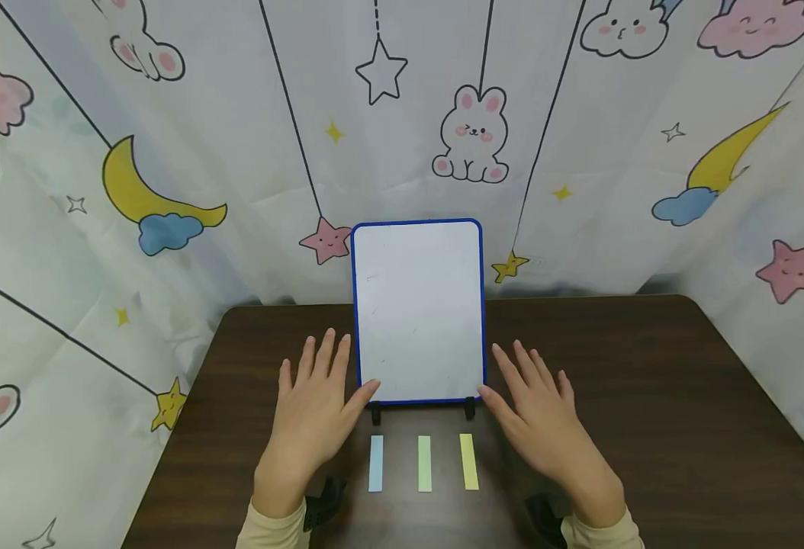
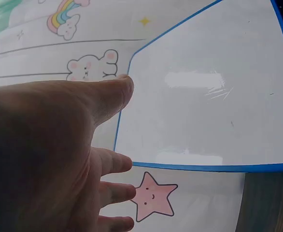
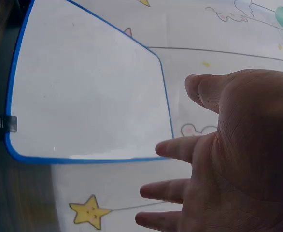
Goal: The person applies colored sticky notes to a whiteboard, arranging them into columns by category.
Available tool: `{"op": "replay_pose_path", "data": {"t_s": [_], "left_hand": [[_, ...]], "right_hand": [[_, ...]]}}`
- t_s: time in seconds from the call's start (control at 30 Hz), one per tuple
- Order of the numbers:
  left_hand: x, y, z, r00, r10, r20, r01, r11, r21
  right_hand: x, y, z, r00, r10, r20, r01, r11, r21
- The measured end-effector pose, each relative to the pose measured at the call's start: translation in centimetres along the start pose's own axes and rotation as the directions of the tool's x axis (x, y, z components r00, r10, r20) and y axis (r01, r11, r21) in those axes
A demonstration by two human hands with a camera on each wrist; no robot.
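A small whiteboard [image 1: 419, 305] with a blue frame stands upright on the table, its lower edge held in two black stand clips [image 1: 470, 409]. My left hand [image 1: 314, 412] is spread at the board's left side, its thumb overlapping the lower left corner in the head view. On the other side my right hand [image 1: 546, 415] is spread too, thumb tip right at the lower right corner. Neither hand holds anything. In front of the board lie three paper strips: blue [image 1: 375, 463], green [image 1: 425, 463] and yellow [image 1: 469, 462]. Faint marks show on the board in the left wrist view.
The dark wooden table [image 1: 683, 412] reaches back to a white curtain [image 1: 237, 114] printed with moons, stars, clouds and rabbits, which surrounds it at the back and both sides. A black strap [image 1: 325, 503] sits at my left wrist, another [image 1: 545, 520] at my right.
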State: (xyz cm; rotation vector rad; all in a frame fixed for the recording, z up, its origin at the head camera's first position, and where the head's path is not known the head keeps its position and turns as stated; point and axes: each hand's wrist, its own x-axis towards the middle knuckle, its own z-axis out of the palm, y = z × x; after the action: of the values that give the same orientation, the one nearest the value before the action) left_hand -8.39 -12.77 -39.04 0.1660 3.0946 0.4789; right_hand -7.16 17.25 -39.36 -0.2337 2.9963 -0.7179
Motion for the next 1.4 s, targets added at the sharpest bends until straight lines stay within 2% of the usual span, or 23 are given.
{"op": "replay_pose_path", "data": {"t_s": [0.4, 0.53, 0.63, 0.83, 1.0, 1.07, 1.2, 1.27, 1.33, 1.4], "left_hand": [[0.0, 0.4, 0.8, 0.997, 0.068, -0.036, -0.067, 0.997, 0.037], [-0.4, 0.1, 1.5, 0.991, 0.126, -0.04, -0.124, 0.99, 0.061], [-0.8, -0.3, 2.3, 0.981, 0.19, -0.038, -0.186, 0.979, 0.086], [-1.7, -1.2, 3.6, 0.939, 0.34, -0.047, -0.329, 0.931, 0.159], [-2.4, -1.8, 4.2, 0.907, 0.417, -0.053, -0.403, 0.899, 0.172], [-2.5, -2.1, 4.4, 0.886, 0.458, -0.076, -0.442, 0.882, 0.164], [-2.8, -2.8, 5.0, 0.821, 0.553, -0.142, -0.542, 0.833, 0.109], [-3.0, -3.1, 5.3, 0.801, 0.579, -0.153, -0.576, 0.815, 0.07], [-3.2, -3.4, 5.5, 0.797, 0.588, -0.138, -0.59, 0.807, 0.035], [-3.3, -3.6, 5.7, 0.807, 0.581, -0.107, -0.583, 0.812, 0.005]], "right_hand": [[-0.2, -2.0, 1.5, 0.996, -0.088, -0.015, 0.087, 0.996, -0.011], [-0.4, -2.5, 2.0, 0.993, -0.114, -0.019, 0.113, 0.993, -0.028], [-0.8, -2.6, 2.5, 0.99, -0.136, -0.032, 0.135, 0.99, -0.047], [-1.3, -2.7, 3.4, 0.977, -0.211, -0.025, 0.209, 0.975, -0.069], [-1.6, -3.2, 4.0, 0.978, -0.205, 0.041, 0.207, 0.977, -0.057], [-1.7, -3.3, 4.3, 0.977, -0.204, 0.058, 0.207, 0.977, -0.05], [-2.1, -3.3, 5.2, 0.965, -0.246, 0.084, 0.25, 0.967, -0.04], [-2.3, -3.2, 5.7, 0.956, -0.267, 0.121, 0.273, 0.961, -0.039], [-2.4, -3.2, 6.3, 0.944, -0.283, 0.169, 0.291, 0.956, -0.03], [-2.5, -3.3, 6.7, 0.931, -0.297, 0.214, 0.307, 0.952, -0.014]]}}
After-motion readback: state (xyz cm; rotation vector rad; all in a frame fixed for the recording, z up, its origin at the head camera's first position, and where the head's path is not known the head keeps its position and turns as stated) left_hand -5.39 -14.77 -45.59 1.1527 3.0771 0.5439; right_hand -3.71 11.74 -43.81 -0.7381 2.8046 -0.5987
